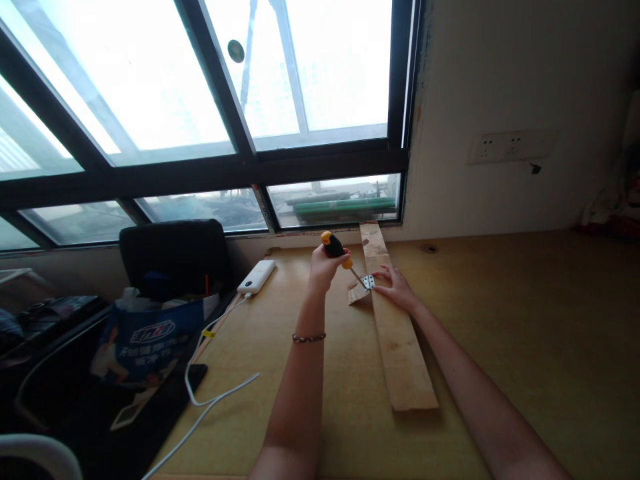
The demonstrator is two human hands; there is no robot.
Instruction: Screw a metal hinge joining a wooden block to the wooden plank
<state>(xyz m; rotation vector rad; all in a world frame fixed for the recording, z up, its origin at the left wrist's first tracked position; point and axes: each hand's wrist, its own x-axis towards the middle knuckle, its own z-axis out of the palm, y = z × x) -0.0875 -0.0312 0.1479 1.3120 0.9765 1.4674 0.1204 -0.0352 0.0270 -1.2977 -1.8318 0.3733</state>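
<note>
My left hand (324, 267) is wrapped round the yellow and black handle of a screwdriver (334, 245). Its shaft slants down to the right, and the tip meets a small silver hinge (369, 282). The hinge lies across the edge of a long wooden board (400, 347) and a short wooden piece (358, 292) to its left. My right hand (395, 288) rests on the long board, fingers stretched out and fingertips beside the hinge's right side. Whether the tip sits in a screw is too small to tell.
A white power bank (257, 277) with a white cable (220, 398) lies on the left of the wooden table (520, 333). Beyond the left edge stand a black chair (175, 253) and a blue bag (145, 340). The window (320, 163) and wall sockets (510, 147) are behind.
</note>
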